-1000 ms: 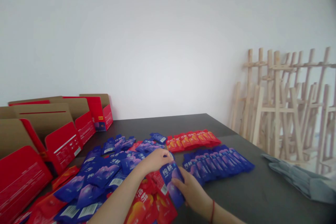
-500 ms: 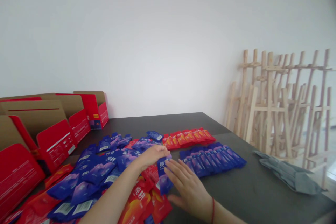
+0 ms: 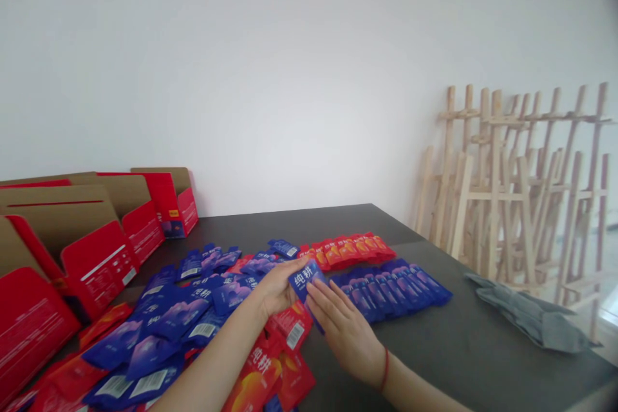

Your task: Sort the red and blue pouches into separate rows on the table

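Packing workroom: sachet heaps (image 3: 193, 309), red cartons (image 3: 96, 251), wooden frames (image 3: 512, 187).

Hidden and cut off

The right hand (image 3: 345, 328) covers the lower blue packet (image 3: 305, 281); red boxes (image 3: 29, 328) run off the left edge.
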The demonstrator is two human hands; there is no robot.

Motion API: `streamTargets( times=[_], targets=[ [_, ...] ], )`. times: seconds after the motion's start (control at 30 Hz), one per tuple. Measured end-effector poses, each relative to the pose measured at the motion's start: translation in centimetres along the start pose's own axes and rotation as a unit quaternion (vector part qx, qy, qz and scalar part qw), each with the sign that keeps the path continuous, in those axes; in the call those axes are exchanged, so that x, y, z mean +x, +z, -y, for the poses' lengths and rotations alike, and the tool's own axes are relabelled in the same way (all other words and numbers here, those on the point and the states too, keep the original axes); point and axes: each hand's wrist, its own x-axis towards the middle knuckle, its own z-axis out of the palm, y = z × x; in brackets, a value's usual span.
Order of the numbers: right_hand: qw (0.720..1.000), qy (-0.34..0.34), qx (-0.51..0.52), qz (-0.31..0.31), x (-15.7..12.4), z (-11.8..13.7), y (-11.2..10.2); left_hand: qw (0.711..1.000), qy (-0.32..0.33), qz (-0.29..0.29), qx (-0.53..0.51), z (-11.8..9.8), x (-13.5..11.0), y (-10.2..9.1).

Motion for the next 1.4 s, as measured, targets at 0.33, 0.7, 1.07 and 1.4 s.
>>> streamTargets(
  times=[0.33,0.7,1.07,1.4],
  targets=[
    [0.995,-0.022,0.099,0.005,-1.0,-2.2,-2.7,0.952,0.113,-0.004,0.286,0.9,0.7,-0.6],
    [0.98,0.124,-0.036,0.149,-5.4,-3.2,2.0,0.7,0.203,0.036,0.683,4.2,0.1,0.2],
    [0.944,0.215,0.055,0.244,-3.4,-1.7,0.7,0.628,0.135,0.056,0.764,5.8,-0.8,1.8],
    [0.946,0.207,0.074,0.238,-5.2,-4.2,-0.1,0.614,0.176,-0.087,0.764,2.7,-0.2,-1.6]
  ],
)
